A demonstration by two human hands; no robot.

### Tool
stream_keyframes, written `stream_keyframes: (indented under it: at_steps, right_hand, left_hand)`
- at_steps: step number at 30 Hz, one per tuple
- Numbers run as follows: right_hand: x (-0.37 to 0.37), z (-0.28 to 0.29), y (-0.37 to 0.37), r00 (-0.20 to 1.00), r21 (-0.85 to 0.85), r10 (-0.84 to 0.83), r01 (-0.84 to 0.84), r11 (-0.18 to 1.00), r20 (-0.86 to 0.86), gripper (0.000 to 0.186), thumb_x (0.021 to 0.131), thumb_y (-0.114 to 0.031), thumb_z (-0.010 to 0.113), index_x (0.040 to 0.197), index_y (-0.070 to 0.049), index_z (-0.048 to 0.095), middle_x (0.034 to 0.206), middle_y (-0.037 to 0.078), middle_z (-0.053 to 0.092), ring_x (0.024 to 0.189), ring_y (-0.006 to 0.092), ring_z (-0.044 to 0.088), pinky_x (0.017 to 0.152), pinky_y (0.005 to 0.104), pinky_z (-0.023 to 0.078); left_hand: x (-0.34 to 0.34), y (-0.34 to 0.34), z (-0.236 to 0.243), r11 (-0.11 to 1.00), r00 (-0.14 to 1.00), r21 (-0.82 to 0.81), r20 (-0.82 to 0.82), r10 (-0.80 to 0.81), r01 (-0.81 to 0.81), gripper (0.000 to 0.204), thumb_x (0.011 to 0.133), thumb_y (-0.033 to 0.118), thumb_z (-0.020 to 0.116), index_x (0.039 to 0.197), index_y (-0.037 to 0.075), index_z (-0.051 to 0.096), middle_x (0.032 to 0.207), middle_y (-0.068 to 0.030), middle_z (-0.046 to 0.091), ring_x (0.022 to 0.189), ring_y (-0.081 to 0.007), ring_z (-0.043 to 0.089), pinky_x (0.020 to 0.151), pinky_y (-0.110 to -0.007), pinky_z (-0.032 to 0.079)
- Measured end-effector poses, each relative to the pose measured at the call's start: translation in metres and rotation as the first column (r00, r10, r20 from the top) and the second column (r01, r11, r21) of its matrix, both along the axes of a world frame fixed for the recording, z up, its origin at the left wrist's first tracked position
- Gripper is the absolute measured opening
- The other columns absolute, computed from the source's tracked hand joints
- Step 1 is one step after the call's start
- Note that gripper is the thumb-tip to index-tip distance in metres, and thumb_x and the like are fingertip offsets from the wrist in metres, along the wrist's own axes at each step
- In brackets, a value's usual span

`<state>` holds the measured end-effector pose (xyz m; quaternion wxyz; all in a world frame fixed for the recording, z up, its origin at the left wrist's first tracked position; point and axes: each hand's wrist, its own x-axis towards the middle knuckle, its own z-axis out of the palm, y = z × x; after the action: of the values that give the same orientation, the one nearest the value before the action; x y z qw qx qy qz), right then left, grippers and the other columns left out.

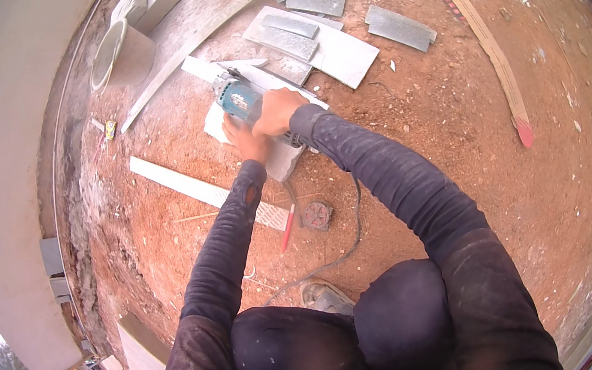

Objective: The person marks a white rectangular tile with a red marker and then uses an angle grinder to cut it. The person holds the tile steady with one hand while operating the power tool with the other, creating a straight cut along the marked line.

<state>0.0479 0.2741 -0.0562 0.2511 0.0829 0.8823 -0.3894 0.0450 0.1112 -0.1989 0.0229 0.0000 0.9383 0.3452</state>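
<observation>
My right hand [280,111] wraps over the body of a teal angle grinder [242,100]. Its metal head points away from me, toward the upper left. My left hand [248,143] is closed against the near left side of the same tool, its fingers partly hidden by it. Under the grinder lies a white tile [213,123], mostly covered by my hands and the tool. A narrow white strip [198,67] reaches out past the grinder's head. From the tool's rear a dark cord [359,221] curves down toward my shoe.
White and grey tile pieces [347,53] lie beyond the grinder. A long straightedge [193,42] and a bucket [122,54] are at the far left. Nearer sit a white strip [182,182], a red pencil [288,228] and a tape measure [317,216]. A wooden handsaw-like strip [493,51] is right.
</observation>
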Motion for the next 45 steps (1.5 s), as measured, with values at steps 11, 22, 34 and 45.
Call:
stream_keyframes:
  at_steps: [11,22,34,45]
  right_hand:
    - [-0.003,0.0,-0.01,0.998,-0.016,0.052,-0.052,0.999,-0.027,0.068,0.062,-0.037,0.078,0.113,0.006,0.066,0.113,0.026,0.068,0.106,0.0356,0.067,0.091,0.0377,0.053]
    - [0.001,0.008,-0.011,0.996,-0.012,0.082,-0.082,0.997,-0.043,0.066,0.058,-0.036,0.079,0.108,0.006,0.068,0.11,0.026,0.069,0.103,0.0355,0.068,0.089,0.0376,0.054]
    - [0.009,0.003,-0.004,0.995,-0.008,0.064,-0.065,0.998,-0.07,0.063,0.057,-0.034,0.079,0.102,0.008,0.07,0.105,0.028,0.07,0.1,0.0358,0.069,0.086,0.0374,0.055]
    - [0.009,0.01,-0.003,0.991,0.033,0.131,-0.131,0.991,0.017,0.058,0.067,-0.036,0.075,0.11,0.002,0.069,0.115,0.023,0.068,0.109,0.0331,0.066,0.093,0.0375,0.052]
  left_hand:
    - [-0.006,-0.028,-0.029,0.999,0.994,-0.028,-0.105,0.029,-0.032,0.054,0.084,0.026,0.063,0.134,0.007,0.054,0.163,-0.0211,0.007,0.151,-0.0396,0.001,0.116,-0.065,-0.002]
    - [-0.007,-0.032,-0.021,0.984,0.993,-0.159,-0.102,0.061,-0.076,0.064,0.079,0.028,0.068,0.136,0.005,0.053,0.163,-0.0216,0.006,0.151,-0.0392,0.001,0.116,-0.064,0.0]
    - [-0.002,-0.019,-0.007,0.989,0.993,-0.12,-0.083,0.081,-0.091,0.07,0.074,0.037,0.073,0.134,0.005,0.055,0.163,-0.0216,0.007,0.151,-0.0393,0.002,0.116,-0.064,0.001]
    - [-0.001,-0.021,-0.005,0.978,0.996,-0.194,-0.062,0.067,-0.078,0.074,0.071,0.037,0.076,0.135,0.008,0.054,0.162,-0.0206,0.01,0.151,-0.0388,0.005,0.116,-0.065,0.003]
